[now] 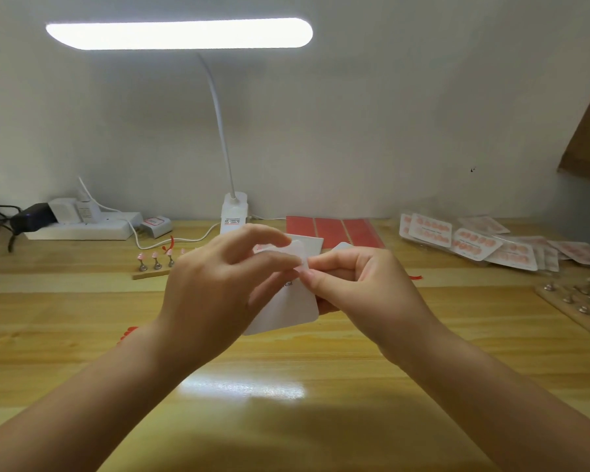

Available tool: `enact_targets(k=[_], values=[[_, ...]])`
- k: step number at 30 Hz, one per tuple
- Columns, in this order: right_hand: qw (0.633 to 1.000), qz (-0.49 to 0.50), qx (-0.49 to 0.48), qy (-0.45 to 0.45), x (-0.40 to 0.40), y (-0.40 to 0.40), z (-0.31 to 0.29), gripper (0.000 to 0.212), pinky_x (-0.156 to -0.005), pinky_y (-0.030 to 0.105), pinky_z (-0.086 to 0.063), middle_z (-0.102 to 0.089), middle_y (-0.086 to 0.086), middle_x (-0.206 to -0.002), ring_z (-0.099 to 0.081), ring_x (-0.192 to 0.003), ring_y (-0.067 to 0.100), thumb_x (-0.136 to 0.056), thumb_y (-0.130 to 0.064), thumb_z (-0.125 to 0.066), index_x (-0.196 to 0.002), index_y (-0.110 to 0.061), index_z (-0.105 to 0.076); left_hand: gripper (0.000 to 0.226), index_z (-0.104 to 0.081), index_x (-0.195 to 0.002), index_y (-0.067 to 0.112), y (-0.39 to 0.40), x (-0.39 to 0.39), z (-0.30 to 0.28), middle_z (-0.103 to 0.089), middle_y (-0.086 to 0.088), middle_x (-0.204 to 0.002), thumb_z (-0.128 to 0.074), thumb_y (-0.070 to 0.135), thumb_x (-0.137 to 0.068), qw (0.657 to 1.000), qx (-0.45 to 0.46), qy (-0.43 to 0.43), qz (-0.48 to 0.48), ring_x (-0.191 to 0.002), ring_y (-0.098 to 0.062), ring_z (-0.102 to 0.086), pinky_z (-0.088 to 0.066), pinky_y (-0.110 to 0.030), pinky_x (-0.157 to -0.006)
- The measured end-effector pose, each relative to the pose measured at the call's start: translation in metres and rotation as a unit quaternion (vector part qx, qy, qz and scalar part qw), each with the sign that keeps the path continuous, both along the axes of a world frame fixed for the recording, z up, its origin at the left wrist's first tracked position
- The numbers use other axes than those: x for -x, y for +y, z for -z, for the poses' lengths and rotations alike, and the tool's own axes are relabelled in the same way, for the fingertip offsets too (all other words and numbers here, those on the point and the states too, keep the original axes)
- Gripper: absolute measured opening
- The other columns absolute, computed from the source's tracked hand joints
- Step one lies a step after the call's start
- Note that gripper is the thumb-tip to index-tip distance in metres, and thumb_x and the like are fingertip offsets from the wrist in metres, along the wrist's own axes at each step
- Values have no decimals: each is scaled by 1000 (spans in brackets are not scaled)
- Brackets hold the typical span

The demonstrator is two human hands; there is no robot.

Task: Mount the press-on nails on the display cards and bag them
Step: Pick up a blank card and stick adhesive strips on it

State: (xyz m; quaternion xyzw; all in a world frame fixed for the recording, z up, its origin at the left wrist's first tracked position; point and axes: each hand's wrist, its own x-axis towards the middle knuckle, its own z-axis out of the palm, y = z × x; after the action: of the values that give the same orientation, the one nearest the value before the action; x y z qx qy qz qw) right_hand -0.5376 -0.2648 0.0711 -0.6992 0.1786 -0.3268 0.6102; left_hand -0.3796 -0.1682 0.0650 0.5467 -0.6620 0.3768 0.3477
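- A white display card [286, 308] was held up above the wooden bench [82, 318], tilted, between both hands; the printed word "Nail" showed on its face.
- The left hand [215, 284] gripped the card from its left side, fingers curled round the edge, with index finger and thumb pinching a small translucent piece [298, 255] at the card's top.
- The right hand [358, 284] had its fingers curled and pressed together on the same translucent piece, thumb and fingertip meeting the left fingers; whether that piece was a sticker or a film could not be told.
- Behind the hands lay a red sheet [338, 229] divided into strips, just beside the lamp base [234, 212].
- At the far right of the bench sat a loose pile of bagged nail cards [474, 243], pink nails showing through.
- At left, pink nails stood on small metal stands [155, 262] on a wooden strip.
- A power strip [82, 226] with plugs rested against the wall.
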Motion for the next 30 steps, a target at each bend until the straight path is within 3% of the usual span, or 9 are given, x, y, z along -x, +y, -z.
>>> enact_targets(k=[4, 7, 10, 13, 16, 18, 23, 28, 30], values=[[1000, 0, -8, -2, -1, -1, 2, 9, -59, 18, -54, -76, 3, -77, -74, -71, 15, -88, -3, -67, -88, -9, -73, 13, -74, -83, 16, 0, -2, 1, -71, 2, -93, -68, 25, -91, 999, 1, -29, -28, -70, -13, -64, -39, -18, -59], [1000, 2, -8, -1, -2, -3, 4, 8, -60, 19, -55, -76, 4, -79, -74, -73, 15, -88, -3, -67, -91, -7, -73, 17, -71, -83, 13, -1, -2, 1, -69, 0, -92, -61, 23, -94, 999, -4, -10, -51, -62, -15, -62, -39, -21, -53], [1000, 12, -11, 2, -3, -8, 6, 7, -61, 21, -56, -76, 3, -79, -74, -75, 16, -88, -3, -66, -93, -4, -72, 16, -59, -90, 17, 0, -1, -2, -63, -2, -95, -49, 28, -95, 993, 3, 99, -69, -60, -22, -60, -45, -32, -45], [999, 33, -16, 12, -3, -15, 12, 7, -62, 24, -58, -75, 2, -75, -74, -73, 18, -88, -1, -65, -90, -3, -71, 17, -52, -98, 18, 0, -6, -5, -58, 1, -94, -43, 32, -99, 970, 11, 226, -90, -64, -19, -57, -49, -40, -55], [997, 63, -17, 47, -4, -25, 23, 8, -60, 23, -57, -76, 3, -75, -74, -71, 17, -88, -1, -65, -87, -7, -71, 21, -51, -98, 16, 0, -13, -12, -61, 1, -82, -45, 36, -95, 944, 15, 320, -83, -61, -9, -55, -44, -24, -53], [995, 71, -18, 72, -5, -29, 30, 9, -59, 22, -56, -76, 1, -76, -74, -71, 15, -88, -2, -65, -85, -9, -71, 12, -52, -90, 19, 2, -16, -16, -60, 4, -72, -55, 30, -92, 941, 9, 327, -83, -60, -8, -58, -43, -15, -51], [990, 79, -6, 120, -7, -34, 49, 12, -61, 24, -58, -76, -1, -75, -73, -73, 12, -86, -6, -67, -82, -17, -69, 16, -58, -71, 20, 2, -8, -14, -58, 6, -58, -71, 22, -80, 938, -49, 334, -82, -52, -8, -55, -44, -23, -52], [987, 86, -3, 133, -12, -34, 62, 17, -60, 22, -57, -75, -4, -73, -73, -70, 10, -87, -6, -66, -80, -21, -68, 18, -59, -72, 24, -15, -1, -15, -62, 10, -65, -77, 20, -75, 927, -137, 330, -115, -61, -3, -58, -50, -29, -60], [987, 93, -13, 129, -14, -35, 64, 11, -61, 23, -57, -76, -1, -74, -73, -70, 11, -88, -8, -66, -84, -18, -69, 20, -59, -76, 26, -33, 5, -17, -63, 12, -69, -80, 25, -75, 913, -179, 355, -91, -66, 0, -60, -49, -22, -60]])
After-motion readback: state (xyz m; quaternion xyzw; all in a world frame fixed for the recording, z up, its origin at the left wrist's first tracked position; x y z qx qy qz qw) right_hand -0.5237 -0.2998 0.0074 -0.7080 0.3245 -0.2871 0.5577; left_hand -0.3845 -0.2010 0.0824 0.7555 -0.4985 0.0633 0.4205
